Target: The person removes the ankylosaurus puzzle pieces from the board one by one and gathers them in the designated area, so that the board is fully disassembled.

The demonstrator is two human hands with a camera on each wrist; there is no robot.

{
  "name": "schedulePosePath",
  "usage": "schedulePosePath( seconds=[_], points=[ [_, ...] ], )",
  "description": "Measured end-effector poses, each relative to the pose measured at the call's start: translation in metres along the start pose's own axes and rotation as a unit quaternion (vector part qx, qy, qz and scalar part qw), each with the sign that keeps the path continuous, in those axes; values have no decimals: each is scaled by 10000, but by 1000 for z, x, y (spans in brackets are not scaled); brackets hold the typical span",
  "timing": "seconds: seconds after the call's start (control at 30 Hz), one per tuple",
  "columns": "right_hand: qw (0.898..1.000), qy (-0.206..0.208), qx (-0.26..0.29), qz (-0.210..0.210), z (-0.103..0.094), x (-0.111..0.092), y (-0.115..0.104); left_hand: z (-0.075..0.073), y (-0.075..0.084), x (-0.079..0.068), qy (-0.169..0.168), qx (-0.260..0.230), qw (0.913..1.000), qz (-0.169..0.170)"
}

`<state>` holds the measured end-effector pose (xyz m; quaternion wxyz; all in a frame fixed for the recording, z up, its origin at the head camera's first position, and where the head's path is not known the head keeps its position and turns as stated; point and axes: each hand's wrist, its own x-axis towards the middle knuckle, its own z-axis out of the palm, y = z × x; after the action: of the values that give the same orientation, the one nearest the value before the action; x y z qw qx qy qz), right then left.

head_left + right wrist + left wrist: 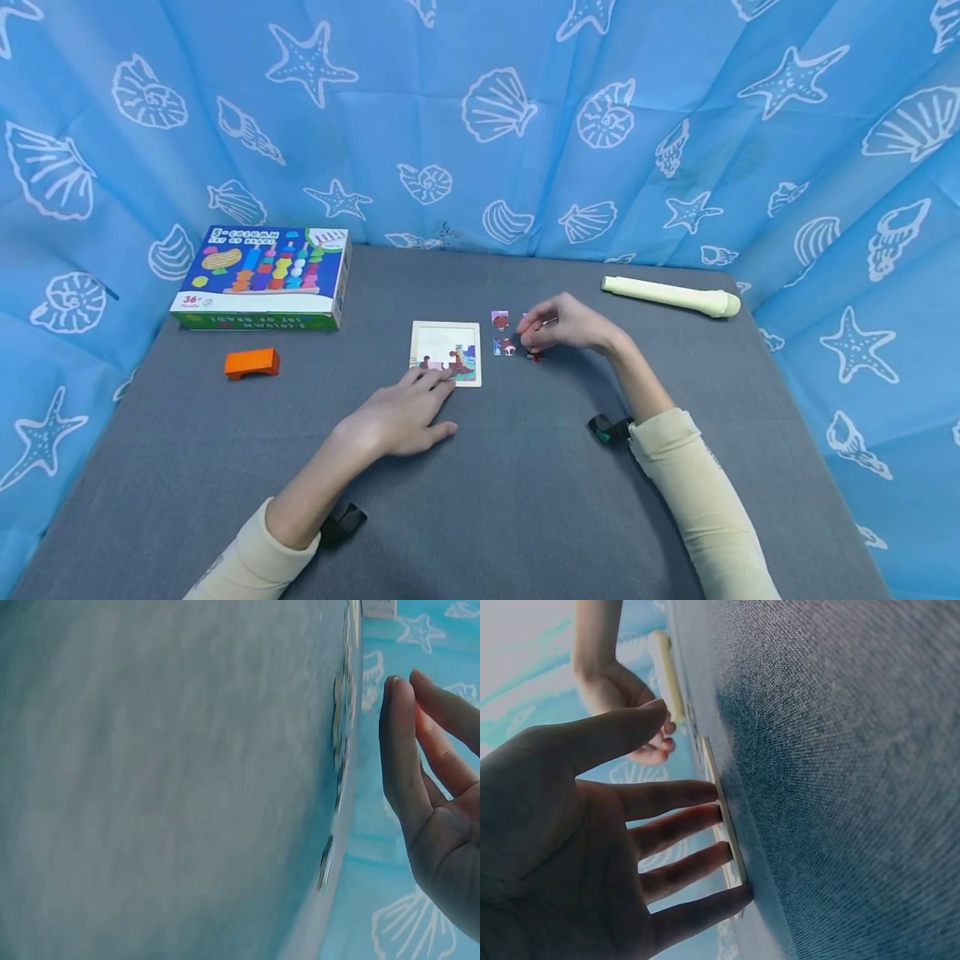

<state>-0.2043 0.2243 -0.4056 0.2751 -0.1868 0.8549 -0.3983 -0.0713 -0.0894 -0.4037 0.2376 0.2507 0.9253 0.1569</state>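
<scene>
toy box at left, orange block near it, pale stick at right, blue shell-patterned curtain behind

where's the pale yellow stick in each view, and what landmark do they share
Head: the pale yellow stick lies right of centre.
Left wrist: the pale yellow stick, upper left, beside the right hand.
Right wrist: not visible.
Shared landmark: the blue shell-print curtain, in all three.
</scene>
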Motion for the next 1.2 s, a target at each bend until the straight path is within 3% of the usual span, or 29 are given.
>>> schedulePosePath(
  seconds=[0.53,0.7,0.87,1.03,1.2],
  points=[
    [9964,-678,342,-377,38,32,-35,0,1,3,207,331,9992,82],
    [9946,-881,411,-352,46,44,-44,2,5,2,218,431,9984,288],
    [9954,-901,281,-163,51,55,-51,5,5,3,278,531,9963,619],
    [9965,-823,-92,79,55,62,-58,5,7,3,222,478,9965,642],
    [9959,-807,-414,-1,59,64,-61,9,4,5,316,454,9958,724]
  ],
)
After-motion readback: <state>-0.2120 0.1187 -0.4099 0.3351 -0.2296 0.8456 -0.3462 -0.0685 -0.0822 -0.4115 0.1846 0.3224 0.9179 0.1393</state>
